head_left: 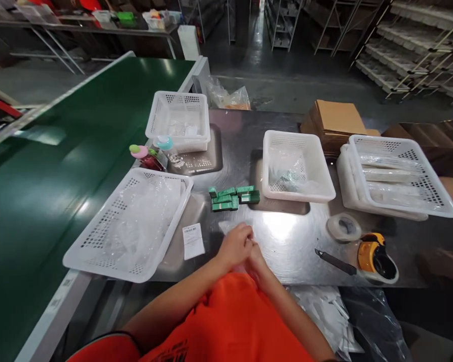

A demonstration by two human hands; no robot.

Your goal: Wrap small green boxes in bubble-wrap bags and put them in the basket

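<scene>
My left hand (pixel 236 245) and my right hand (pixel 256 259) are pressed together at the near edge of the steel table (pixel 287 236). The left hand's curled fingers cover most of the right hand. A faint clear plastic bag (pixel 226 227) lies on the table at the left hand's knuckles; I cannot tell whether either hand grips it. A cluster of small green boxes (pixel 234 197) lies just beyond the hands. A white label slip (pixel 193 241) lies to the left of my left hand.
Several white baskets stand around: one with clear bags at the near left (pixel 98 251), one at the back (pixel 179 120), one centre right (pixel 296 166), a stacked one far right (pixel 400 176). A tape roll (pixel 343 227), a knife (pixel 335 262) and a yellow tape dispenser (pixel 375 257) lie right. A green conveyor (pixel 60 166) runs left.
</scene>
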